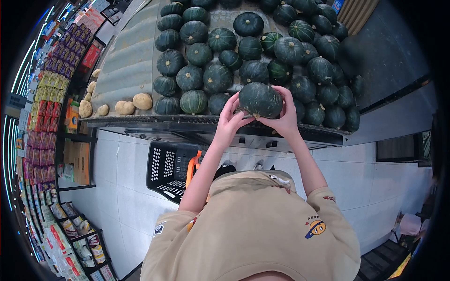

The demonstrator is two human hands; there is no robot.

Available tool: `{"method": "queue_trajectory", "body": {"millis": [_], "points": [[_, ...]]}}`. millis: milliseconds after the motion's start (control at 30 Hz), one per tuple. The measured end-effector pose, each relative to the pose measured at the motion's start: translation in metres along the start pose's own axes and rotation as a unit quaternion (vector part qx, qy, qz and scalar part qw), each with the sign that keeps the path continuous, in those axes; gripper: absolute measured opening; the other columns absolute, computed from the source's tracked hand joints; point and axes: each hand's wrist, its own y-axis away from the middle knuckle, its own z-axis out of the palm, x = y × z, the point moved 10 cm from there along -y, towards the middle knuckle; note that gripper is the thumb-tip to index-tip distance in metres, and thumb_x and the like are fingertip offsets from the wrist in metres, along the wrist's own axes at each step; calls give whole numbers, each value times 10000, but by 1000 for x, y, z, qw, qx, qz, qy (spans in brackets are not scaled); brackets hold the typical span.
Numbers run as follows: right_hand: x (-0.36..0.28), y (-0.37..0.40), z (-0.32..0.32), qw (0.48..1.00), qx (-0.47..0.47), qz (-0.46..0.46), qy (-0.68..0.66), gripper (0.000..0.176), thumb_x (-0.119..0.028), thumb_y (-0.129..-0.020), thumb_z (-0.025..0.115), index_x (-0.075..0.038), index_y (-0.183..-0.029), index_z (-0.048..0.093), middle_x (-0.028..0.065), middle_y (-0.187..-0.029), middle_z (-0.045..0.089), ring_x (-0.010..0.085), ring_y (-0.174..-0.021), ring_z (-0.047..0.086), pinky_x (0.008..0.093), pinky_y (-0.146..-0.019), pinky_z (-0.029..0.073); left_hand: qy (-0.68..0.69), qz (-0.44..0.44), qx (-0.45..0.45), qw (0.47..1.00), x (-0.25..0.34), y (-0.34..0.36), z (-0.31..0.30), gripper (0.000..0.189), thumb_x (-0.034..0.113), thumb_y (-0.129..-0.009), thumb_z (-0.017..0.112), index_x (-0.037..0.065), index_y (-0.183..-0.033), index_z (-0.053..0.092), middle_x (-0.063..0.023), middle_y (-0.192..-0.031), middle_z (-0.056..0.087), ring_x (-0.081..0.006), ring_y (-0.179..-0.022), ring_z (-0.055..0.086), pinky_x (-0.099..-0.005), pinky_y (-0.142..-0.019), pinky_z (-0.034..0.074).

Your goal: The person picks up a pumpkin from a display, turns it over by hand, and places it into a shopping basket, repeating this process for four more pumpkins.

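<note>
I see both hands raised at the front edge of the display shelf (140, 122), holding 1 squash (260, 99) between them, just above the front row of the pile. My left hand (229, 122) wraps its lower left side with the fingers curled against the rind. My right hand (284, 120) cups the lower right side, thumb up along the edge. Both are closed firmly on it.

The squash is squat and rounded, a little wider than it is tall, so its long axis runs roughly left to right across the view. I cannot tell which way the stem end points. Its skin is dark green with faint paler ribs and mottling, like the heaped squashes (206, 56) behind it.

A few pale potatoes (124, 107) lie to the left on the same shelf. A black perforated basket (171, 168) with an orange handle sits on the floor below.

On the beige sleeve, a patch (316, 227) shows a cartoon face in a cap under letters reading "KRY", the start being cut off. The packet labels on the left racks (44, 122) are too small to read.
</note>
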Motion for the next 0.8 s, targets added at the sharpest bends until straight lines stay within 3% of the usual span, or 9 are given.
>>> {"method": "queue_trajectory", "body": {"millis": [133, 200, 333, 400, 433, 533, 600, 667, 800], "points": [[-27, -3, -4, 979, -10, -158, 128, 658, 28, -587, 760, -76, -1168, 468, 96, -1217, 523, 257, -1156, 504, 346, -929, 455, 82, -78, -47, 992, -18, 3, 2, 562, 267, -920, 486, 73, -1385, 239, -121, -1307, 417, -244, -1137, 514, -438, -916, 474], [-48, 5, 13, 927, -80, -285, 232, 613, 83, -596, 682, -84, -1158, 504, 114, -1270, 493, 326, -1198, 468, 380, -944, 451, 127, -106, -63, 984, -16, 1, 8, 567, 261, -922, 488, 76, -1389, 224, -125, -1287, 432, -240, -1113, 532, -433, -907, 481], [-52, 18, 26, 878, -97, -364, 295, 597, 129, -624, 612, -97, -1171, 526, 110, -1300, 472, 338, -1218, 450, 398, -955, 444, 89, -114, -11, 989, -4, 1, 17, 563, 172, -866, 570, 72, -1337, 279, -114, -1232, 463, -214, -1074, 542, -431, -903, 477], [-42, 7, 13, 948, -42, -244, 200, 614, 153, -646, 565, -114, -1198, 529, 121, -1362, 405, 362, -1223, 437, 399, -961, 439, 62, -84, 26, 994, -4, -1, 14, 596, 136, -830, 617, 73, -1323, 289, -110, -1221, 465, -203, -1082, 530, -421, -922, 461], [-42, 7, 14, 948, -43, -245, 199, 614, 153, -646, 565, -114, -1198, 529, 121, -1362, 405, 362, -1223, 437, 399, -961, 439, 14, -21, 26, 999, 3, -4, 11, 662, 95, -779, 657, 72, -1325, 282, -107, -1214, 467, -197, -1096, 516, -399, -942, 438], [-5, -1, 4, 997, -55, -47, -8, 727, 222, -651, 403, -75, -1314, 425, 141, -1417, 309, 249, -1206, 453, 336, -963, 417, -40, 69, 29, 996, 22, -3, 13, 776, 42, -700, 717, 70, -1331, 266, -107, -1207, 469, -192, -1127, 488, -360, -978, 393], [-3, 4, 6, 994, -80, -37, -60, 762, 171, -656, 429, -50, -1376, 315, 110, -1383, 338, 197, -1200, 430, 306, -958, 405, -45, 97, 32, 994, 29, -2, 16, 820, 31, -671, 737, 69, -1335, 258, -109, -1207, 469, -193, -1143, 475, -344, -993, 372], [1, 6, 14, 944, -126, 23, -304, 786, 78, -692, 557, -55, -1402, 247, 90, -1355, 347, 196, -1221, 401, 308, -979, 381, -71, 112, 18, 991, 33, -1, 18, 839, 15, -663, 738, 66, -1342, 246, -114, -1215, 464, -195, -1148, 471, -351, -994, 373], [0, 4, 15, 971, -119, 22, -204, 824, -26, -717, 669, -79, -1411, 228, 92, -1362, 333, 188, -1238, 371, 319, -1007, 348, -66, 115, 6, 991, 31, 0, 20, 852, 21, -662, 740, 69, -1349, 239, -115, -1225, 457, -199, -1159, 462, -352, -1000, 366]]}}
